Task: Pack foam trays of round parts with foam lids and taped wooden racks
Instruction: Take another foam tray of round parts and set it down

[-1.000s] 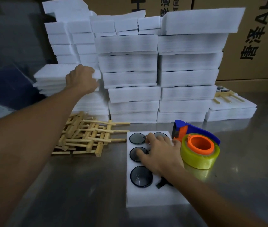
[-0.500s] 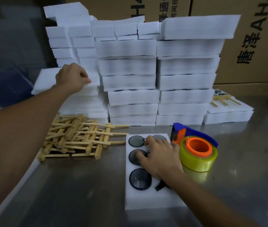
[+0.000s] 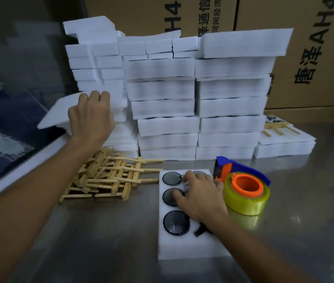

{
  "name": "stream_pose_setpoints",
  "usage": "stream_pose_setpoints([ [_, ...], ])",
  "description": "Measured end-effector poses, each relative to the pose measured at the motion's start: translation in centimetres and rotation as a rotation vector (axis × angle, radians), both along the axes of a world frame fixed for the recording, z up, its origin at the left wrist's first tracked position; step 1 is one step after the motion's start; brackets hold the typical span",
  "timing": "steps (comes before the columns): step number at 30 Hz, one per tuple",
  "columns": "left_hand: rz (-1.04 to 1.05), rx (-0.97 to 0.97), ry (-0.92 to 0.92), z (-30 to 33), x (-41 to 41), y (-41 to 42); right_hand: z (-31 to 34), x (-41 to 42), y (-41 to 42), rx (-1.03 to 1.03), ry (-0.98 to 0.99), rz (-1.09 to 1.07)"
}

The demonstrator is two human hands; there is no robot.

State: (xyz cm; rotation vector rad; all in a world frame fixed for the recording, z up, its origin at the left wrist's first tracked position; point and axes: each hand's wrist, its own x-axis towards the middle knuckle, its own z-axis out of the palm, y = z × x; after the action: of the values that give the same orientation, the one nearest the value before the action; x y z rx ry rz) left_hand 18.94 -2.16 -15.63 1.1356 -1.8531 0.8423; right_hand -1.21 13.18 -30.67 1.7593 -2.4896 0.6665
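A white foam tray (image 3: 184, 250) lies on the steel table in front of me, with dark round parts (image 3: 176, 222) set in its holes. My right hand (image 3: 200, 195) rests flat on the tray's upper half, fingers spread over the parts. My left hand (image 3: 91, 115) grips a thin white foam lid (image 3: 56, 113) and holds it tilted, lifted off the low foam pile at the back left. A heap of wooden racks (image 3: 109, 176) lies left of the tray.
A tape dispenser with a yellow roll and orange core (image 3: 245, 190) stands right of the tray. Tall stacks of foam trays (image 3: 182, 107) fill the back. A packed tray with a wooden rack (image 3: 282, 137) sits at the right. Cardboard boxes (image 3: 309, 58) stand behind.
My left hand has closed on the top foam lid and lifted it up and toward me, tilting it. The right hand stays on the tray.
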Motion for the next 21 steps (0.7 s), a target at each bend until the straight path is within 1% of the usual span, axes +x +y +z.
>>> stream_pose_setpoints([
  [3, -0.068, -0.021, 0.172, -3.2, 0.3, 4.0, 0.0, 0.0, 0.1, -0.025, -0.007, 0.003],
  [5, -0.168, -0.004, 0.280, -6.1, -0.2, 7.0, 0.1, 0.0, 0.2, -0.071, -0.050, -0.004],
  [7, -0.316, -0.021, 0.343, -8.7, -1.0, 9.9, 0.2, -0.2, 0.3, -0.172, -0.143, -0.009],
  [9, -0.479, -0.031, 0.345, -11.0, -2.0, 12.0, 0.6, -0.4, 0.6, -0.291, -0.315, -0.006],
  [11, -0.635, 0.051, 0.330, -12.6, -2.7, 13.1, 1.3, -0.6, 0.9, -0.435, -0.565, 0.049],
  [12, -0.708, 0.120, 0.327, -13.2, -3.0, 13.3, 1.8, -0.8, 1.2, -0.527, -0.748, 0.071],
  [14, -0.811, 0.269, 0.337, -14.0, -3.2, 13.5, 3.1, -1.6, 1.9, -0.651, -1.241, 0.026],
  [15, -0.836, 0.320, 0.337, -14.3, -3.1, 13.5, 3.5, -2.3, 2.6, -0.671, -1.505, 0.002],
  [16, -0.854, 0.352, 0.335, -14.6, -3.0, 13.5, 3.6, -3.2, 3.3, -0.657, -1.722, 0.000],
  [17, -0.872, 0.380, 0.338, -14.8, -2.9, 13.6, 3.7, -4.0, 4.1, -0.599, -1.840, 0.010],
  [18, -0.892, 0.412, 0.346, -15.0, -2.8, 13.7, 3.6, -4.5, 4.8, -0.522, -1.851, 0.024],
  [19, -0.917, 0.454, 0.352, -15.1, -2.7, 13.8, 3.4, -4.8, 5.3, -0.462, -1.772, 0.035],
  [20, -0.945, 0.492, 0.355, -15.3, -2.6, 13.9, 3.1, -4.9, 5.7, -0.418, -1.614, 0.032],
  [21, -0.972, 0.518, 0.367, -15.5, -2.4, 14.0, 2.8, -4.9, 5.9, -0.380, -1.408, 0.018],
])
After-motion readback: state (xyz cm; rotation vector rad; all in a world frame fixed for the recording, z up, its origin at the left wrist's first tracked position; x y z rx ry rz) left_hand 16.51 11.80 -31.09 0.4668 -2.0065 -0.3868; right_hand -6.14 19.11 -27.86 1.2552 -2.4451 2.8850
